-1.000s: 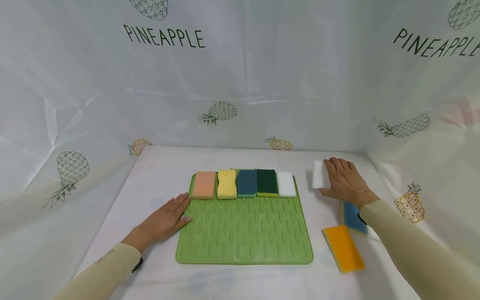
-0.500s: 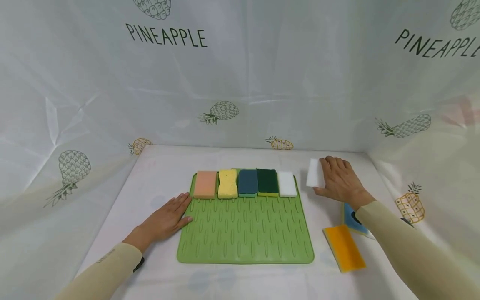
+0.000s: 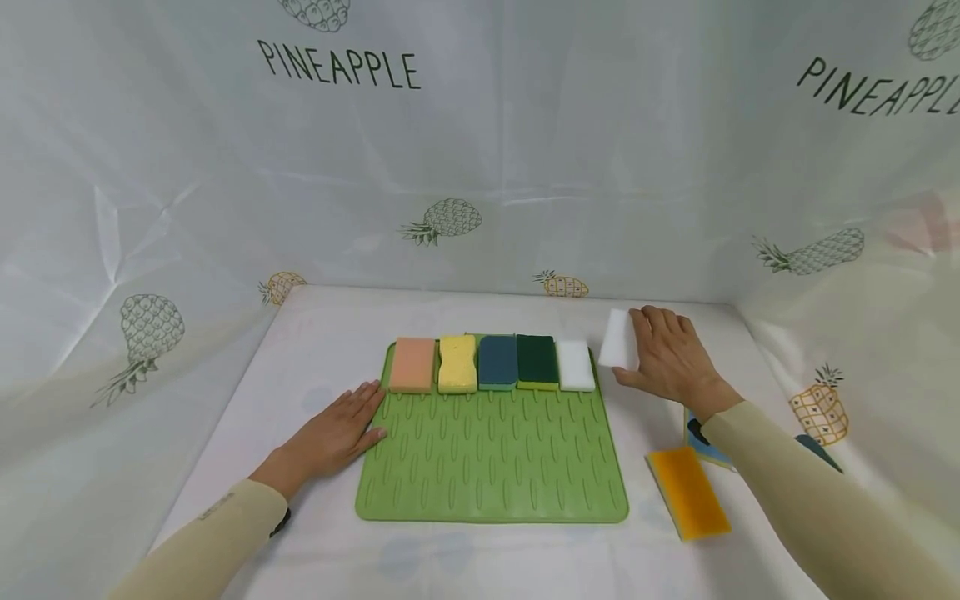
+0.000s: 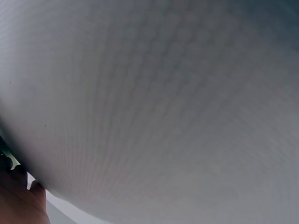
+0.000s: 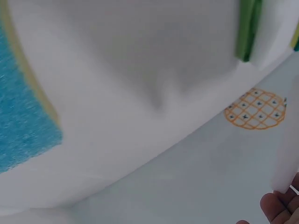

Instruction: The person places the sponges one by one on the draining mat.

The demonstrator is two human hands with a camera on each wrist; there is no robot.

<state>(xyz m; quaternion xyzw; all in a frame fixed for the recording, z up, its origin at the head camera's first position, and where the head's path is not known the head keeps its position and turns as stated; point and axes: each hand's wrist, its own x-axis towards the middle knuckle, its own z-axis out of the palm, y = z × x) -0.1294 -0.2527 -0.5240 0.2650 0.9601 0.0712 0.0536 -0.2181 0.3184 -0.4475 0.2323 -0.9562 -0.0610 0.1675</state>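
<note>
A white sponge (image 3: 618, 340) is pinched between the thumb and fingers of my right hand (image 3: 670, 357), raised to the right of the green mat's far corner. In the right wrist view this white sponge (image 5: 286, 140) shows at the right edge, above the fingertips. My left hand (image 3: 333, 435) rests with straight fingers against the left edge of the ridged green mat (image 3: 491, 458). Along the mat's far side lie a peach sponge (image 3: 412, 365), a yellow sponge (image 3: 457, 365), a dark blue sponge (image 3: 498, 362), a dark green sponge (image 3: 537, 362) and another white sponge (image 3: 576, 365) in a row.
Right of the mat lies an orange sponge (image 3: 688, 493). A blue sponge (image 3: 701, 446) is partly hidden under my right forearm, and a dark-topped piece (image 3: 819, 452) peeks out beyond it. A pineapple-print sheet (image 3: 585, 167) stands around the back and sides. Grey fabric covers most of the left wrist view.
My right hand has moved left and slightly away from me with the white sponge, closer to the mat's far right corner. The sponge is more tilted now. My left hand has stayed put.
</note>
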